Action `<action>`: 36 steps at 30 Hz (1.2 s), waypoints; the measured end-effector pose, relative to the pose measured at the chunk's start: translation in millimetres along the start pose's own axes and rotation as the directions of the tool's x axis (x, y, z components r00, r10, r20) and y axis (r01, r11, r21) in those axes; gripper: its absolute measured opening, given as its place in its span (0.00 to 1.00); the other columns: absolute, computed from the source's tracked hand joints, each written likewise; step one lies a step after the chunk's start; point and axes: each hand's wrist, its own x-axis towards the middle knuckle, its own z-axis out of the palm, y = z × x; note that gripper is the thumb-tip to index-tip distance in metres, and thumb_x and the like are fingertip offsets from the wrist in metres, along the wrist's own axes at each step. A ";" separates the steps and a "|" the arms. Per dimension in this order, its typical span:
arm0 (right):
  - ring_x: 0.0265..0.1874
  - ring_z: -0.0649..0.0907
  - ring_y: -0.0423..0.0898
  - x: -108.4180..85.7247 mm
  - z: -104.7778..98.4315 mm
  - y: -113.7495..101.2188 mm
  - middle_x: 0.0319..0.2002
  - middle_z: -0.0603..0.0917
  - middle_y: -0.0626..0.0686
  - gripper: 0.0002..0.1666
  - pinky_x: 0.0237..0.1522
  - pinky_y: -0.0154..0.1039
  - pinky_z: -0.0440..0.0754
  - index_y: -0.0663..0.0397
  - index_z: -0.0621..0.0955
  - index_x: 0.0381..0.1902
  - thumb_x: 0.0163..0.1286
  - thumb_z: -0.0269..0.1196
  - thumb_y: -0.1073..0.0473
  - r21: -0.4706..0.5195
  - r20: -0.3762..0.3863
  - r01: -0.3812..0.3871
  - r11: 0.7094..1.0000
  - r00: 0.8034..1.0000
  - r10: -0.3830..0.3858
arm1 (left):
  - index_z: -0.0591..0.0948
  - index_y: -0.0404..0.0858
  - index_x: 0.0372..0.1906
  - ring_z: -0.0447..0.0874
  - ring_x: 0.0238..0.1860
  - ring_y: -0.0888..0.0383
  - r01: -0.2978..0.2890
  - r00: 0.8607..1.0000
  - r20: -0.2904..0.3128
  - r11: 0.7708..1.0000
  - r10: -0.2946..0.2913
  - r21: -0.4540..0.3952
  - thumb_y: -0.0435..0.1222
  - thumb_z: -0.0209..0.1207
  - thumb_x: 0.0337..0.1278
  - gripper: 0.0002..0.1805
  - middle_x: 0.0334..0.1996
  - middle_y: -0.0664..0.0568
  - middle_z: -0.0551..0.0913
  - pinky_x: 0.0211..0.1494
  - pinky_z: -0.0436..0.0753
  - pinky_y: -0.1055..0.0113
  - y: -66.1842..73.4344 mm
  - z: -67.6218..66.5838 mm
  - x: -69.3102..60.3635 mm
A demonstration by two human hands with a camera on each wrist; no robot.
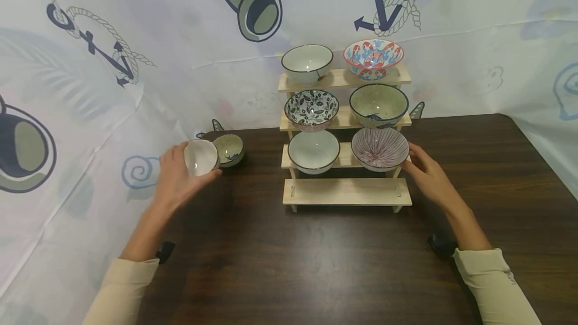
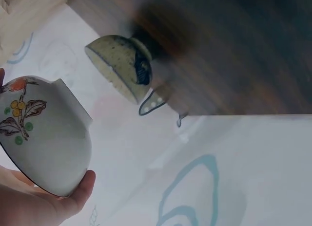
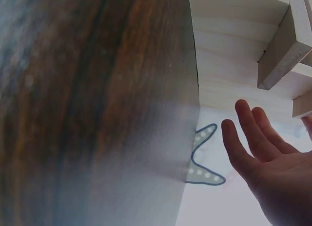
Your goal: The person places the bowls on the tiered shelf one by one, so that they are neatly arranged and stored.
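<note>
My left hand (image 1: pixel 173 179) grips a small white bowl (image 1: pixel 200 157) by its rim, tilted above the table's left side. The left wrist view shows a painted flower sprig on the white bowl's outside (image 2: pixel 53 133). Just right of it, a small speckled green bowl (image 1: pixel 229 149) stands on the table. My right hand (image 1: pixel 426 172) is at the right side of a purple-striped bowl (image 1: pixel 380 148) on the wooden tiered stand (image 1: pixel 347 192). Its fingers (image 3: pixel 253 133) are spread and fairly straight in the right wrist view; whether they touch the bowl cannot be made out.
The stand's upper tiers carry a white bowl with a dark rim (image 1: pixel 307 61), a red-and-blue bowl (image 1: pixel 374 59), a black leaf-patterned bowl (image 1: pixel 311 108) and a green bowl (image 1: pixel 378 104). Beside the striped bowl sits another white bowl (image 1: pixel 313 150). A patterned cloth (image 1: pixel 180 64) hangs behind the dark table (image 1: pixel 289 260).
</note>
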 end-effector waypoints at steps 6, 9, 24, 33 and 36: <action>0.73 0.69 0.70 -4.9 -4.5 1.7 0.75 0.68 0.66 0.38 0.68 0.74 0.66 0.43 0.57 0.83 0.82 0.52 0.41 -0.007 -0.023 -0.014 1.000 1.000 0.013 | 0.65 0.29 0.73 0.64 0.64 0.30 -0.038 0.999 0.003 0.999 0.038 0.008 0.55 0.78 0.37 0.59 0.63 0.28 0.71 0.59 0.71 0.36 11.0 -7.1 9.3; 0.72 0.70 0.69 -7.5 -7.2 2.2 0.75 0.69 0.66 0.38 0.67 0.74 0.66 0.42 0.57 0.83 0.82 0.52 0.41 -0.012 -0.033 -0.023 1.000 0.999 0.022 | 0.66 0.30 0.73 0.64 0.65 0.30 -0.062 0.998 0.019 0.998 0.062 -0.001 0.55 0.79 0.37 0.59 0.65 0.28 0.70 0.61 0.70 0.35 17.1 -10.1 13.5; 0.71 0.71 0.69 -10.5 -10.0 5.4 0.74 0.70 0.67 0.38 0.67 0.73 0.68 0.43 0.57 0.83 0.82 0.51 0.42 -0.009 -0.048 -0.028 1.000 0.998 0.028 | 0.65 0.34 0.76 0.62 0.71 0.33 -0.146 0.983 0.101 0.988 0.152 -0.057 0.55 0.79 0.38 0.60 0.70 0.33 0.68 0.63 0.70 0.33 39.1 -19.1 21.7; 0.73 0.70 0.67 4.9 4.7 4.1 0.75 0.69 0.62 0.36 0.69 0.72 0.67 0.37 0.60 0.82 0.81 0.54 0.41 0.044 -0.011 -0.008 0.999 1.000 0.008 | 0.65 0.36 0.77 0.63 0.69 0.32 -0.197 0.974 0.088 0.974 0.207 -0.109 0.50 0.83 0.32 0.62 0.70 0.33 0.70 0.60 0.67 0.35 33.7 -29.9 -0.3; 0.73 0.71 0.66 3.8 2.6 3.9 0.74 0.70 0.62 0.36 0.69 0.72 0.67 0.37 0.60 0.81 0.81 0.54 0.42 0.041 -0.023 -0.011 0.999 1.000 0.012 | 0.64 0.38 0.77 0.62 0.70 0.32 -0.209 0.971 0.098 0.972 0.220 -0.112 0.50 0.83 0.31 0.63 0.71 0.33 0.69 0.61 0.68 0.34 36.9 -28.1 0.0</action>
